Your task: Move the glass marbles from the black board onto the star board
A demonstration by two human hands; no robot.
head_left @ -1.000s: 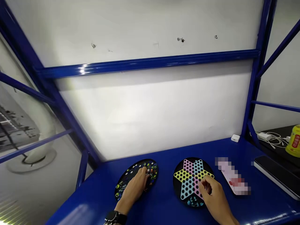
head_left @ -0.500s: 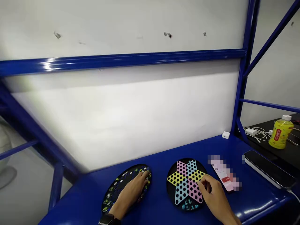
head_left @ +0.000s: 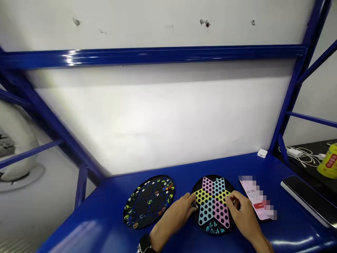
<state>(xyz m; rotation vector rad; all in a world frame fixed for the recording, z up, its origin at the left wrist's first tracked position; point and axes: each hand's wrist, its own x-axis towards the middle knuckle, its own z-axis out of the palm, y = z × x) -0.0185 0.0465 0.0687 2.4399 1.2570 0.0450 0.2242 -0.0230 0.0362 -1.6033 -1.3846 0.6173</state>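
Note:
A round black board with a pink, yellow and blue star of holes point(head_left: 213, 205) lies on the blue table point(head_left: 110, 225). My left hand point(head_left: 177, 215) sits at the board's left rim, fingers pinched together on something too small to make out. On the board's right rim rests my right hand point(head_left: 243, 213), fingers curled at the edge. Left of them lies a black round tray point(head_left: 150, 201) holding several coloured marbles. A few blue marbles sit at the star board's near edge.
A phone with a blurred screen point(head_left: 256, 202) lies right of the star board. A dark tablet point(head_left: 306, 200), a white charger point(head_left: 262, 153), cables and a yellow bottle point(head_left: 328, 161) are at the right. Blue frame bars surround the table.
My left hand has left the marble tray and moved right to the star board's left rim. The right hand stays at the board's right side. The view has shifted slightly.

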